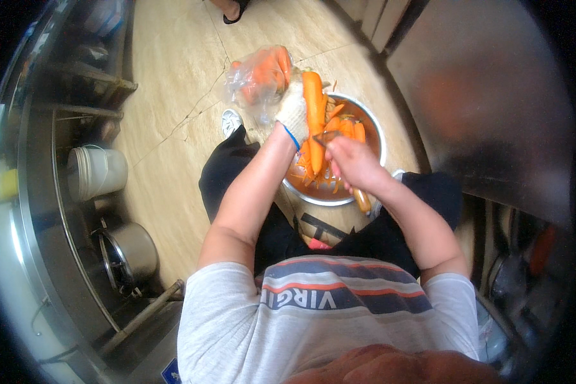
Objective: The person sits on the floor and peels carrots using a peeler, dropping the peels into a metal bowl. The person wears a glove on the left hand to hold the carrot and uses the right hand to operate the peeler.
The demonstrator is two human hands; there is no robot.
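Note:
My left hand (293,113), in a white knitted glove, grips a large orange carrot (313,101) that points down over a round metal bowl (383,149). A peeler (362,200) with a wooden handle is in my bare right hand (354,161), its metal head against the carrot's right side. Inside the bowl lie several peeled carrots (347,127) and many thin orange peelings (336,186). Just beyond my left hand, a clear plastic bag (259,79) of carrots rests on the floor. My gloved fingers are mostly hidden behind the carrot.
On the left, a white lidded bucket (103,172) and a steel pot (137,249) stand beneath a metal counter (26,211). A smooth metal panel (485,96) rises on the right. Another person's foot (233,10) shows at the top.

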